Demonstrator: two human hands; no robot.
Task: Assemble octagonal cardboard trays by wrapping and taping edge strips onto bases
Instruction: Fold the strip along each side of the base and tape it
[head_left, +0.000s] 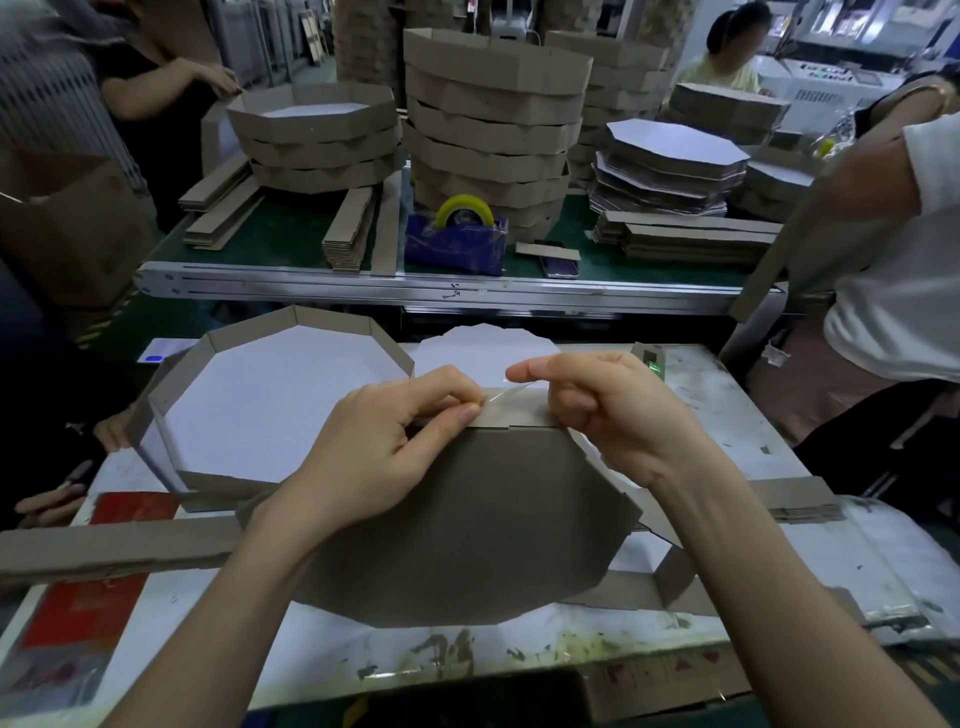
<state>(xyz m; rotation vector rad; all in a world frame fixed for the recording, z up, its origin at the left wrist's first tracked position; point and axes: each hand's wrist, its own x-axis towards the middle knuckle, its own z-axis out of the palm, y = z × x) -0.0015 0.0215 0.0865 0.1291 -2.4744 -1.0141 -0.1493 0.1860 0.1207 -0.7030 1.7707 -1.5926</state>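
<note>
1. Matt, rough brown cardboard: base below the grip, edge strip at the pinch
2. Thin, clear, glossy tape between both pinches
3. Smooth white paper lining: tray left of the grip
4. Scuffed, stained white table beneath

My feed is bright and evenly lit from overhead, with only soft shade under the left hand and right hand and a thin glint on the clear tape between them. The wide lens bows the conveyor rail, stretches the corners, and leaves the far tray stacks slightly soft.
</note>
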